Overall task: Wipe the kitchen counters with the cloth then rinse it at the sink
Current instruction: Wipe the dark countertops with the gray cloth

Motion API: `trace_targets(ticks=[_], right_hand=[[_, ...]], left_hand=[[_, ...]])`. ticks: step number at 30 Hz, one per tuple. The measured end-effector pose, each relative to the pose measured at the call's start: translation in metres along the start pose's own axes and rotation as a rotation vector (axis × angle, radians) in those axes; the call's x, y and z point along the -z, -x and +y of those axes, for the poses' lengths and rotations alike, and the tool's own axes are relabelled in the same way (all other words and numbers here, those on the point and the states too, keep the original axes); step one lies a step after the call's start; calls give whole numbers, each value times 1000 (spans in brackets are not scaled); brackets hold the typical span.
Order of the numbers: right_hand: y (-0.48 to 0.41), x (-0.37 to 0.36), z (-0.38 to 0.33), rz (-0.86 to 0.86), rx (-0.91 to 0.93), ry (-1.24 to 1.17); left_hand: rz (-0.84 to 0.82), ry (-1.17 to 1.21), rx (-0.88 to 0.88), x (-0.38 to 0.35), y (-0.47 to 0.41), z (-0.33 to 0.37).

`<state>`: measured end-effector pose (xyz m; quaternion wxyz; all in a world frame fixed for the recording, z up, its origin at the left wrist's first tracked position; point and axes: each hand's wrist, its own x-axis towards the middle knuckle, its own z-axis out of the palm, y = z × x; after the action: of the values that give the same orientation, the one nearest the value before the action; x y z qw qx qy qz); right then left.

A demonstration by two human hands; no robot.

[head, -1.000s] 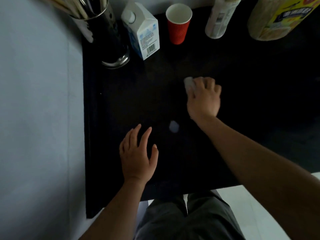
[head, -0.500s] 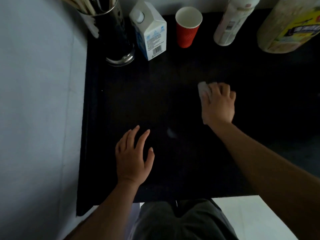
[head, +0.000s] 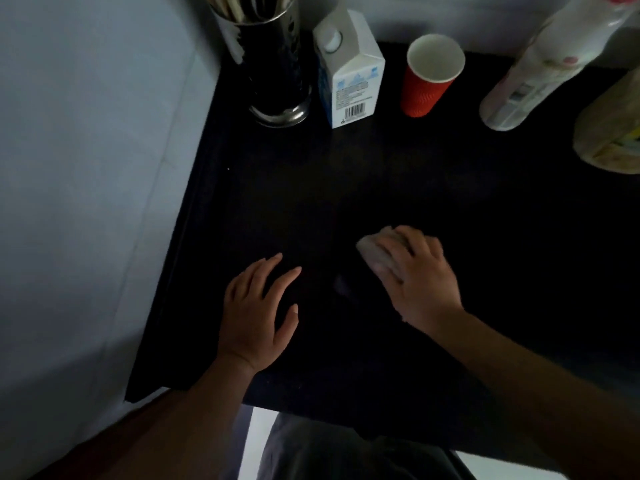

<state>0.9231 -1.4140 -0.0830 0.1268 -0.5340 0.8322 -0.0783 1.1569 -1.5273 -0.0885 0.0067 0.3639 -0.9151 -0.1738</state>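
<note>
A black counter (head: 398, 174) fills the middle of the head view. My right hand (head: 420, 277) presses a small pale cloth (head: 372, 252) flat on the counter; only the cloth's left edge shows past my fingers. My left hand (head: 258, 315) rests palm down on the counter to the left, fingers spread, holding nothing. A faint pale smear (head: 343, 284) lies on the counter between the two hands. No sink is in view.
Along the back stand a metal utensil holder (head: 273, 64), a white milk carton (head: 349, 69), a red paper cup (head: 429, 76), a white bottle (head: 540, 71) and a large yellow-labelled jar (head: 613, 129). A pale wall (head: 86, 202) borders the counter's left side.
My right hand has slid the cloth toward me and leftward across the counter, closer to my left hand. The pale spot between the hands has faded. My left hand stayed put.
</note>
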Motion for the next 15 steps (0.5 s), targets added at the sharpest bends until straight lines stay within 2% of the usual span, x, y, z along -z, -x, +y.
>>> trace_targets(ticks=[2,5,8,11,15], right_hand=[[-43,-3,22,4,-29,95],[-117,-2,13,160,-185,39],[-151,-13,-26,85,-16,82],[-117,-18,-54,0,138,-3],[-27,-4,-49,-11,171,-129]], left_hand=[[2,11,7,0,0,-1],[-3,12,8,-1,-1,-1],[-13,-12,11,-1,0,-1],[-23,-32,11,-2,1,-1],[-21,-64,10,0,1,0]])
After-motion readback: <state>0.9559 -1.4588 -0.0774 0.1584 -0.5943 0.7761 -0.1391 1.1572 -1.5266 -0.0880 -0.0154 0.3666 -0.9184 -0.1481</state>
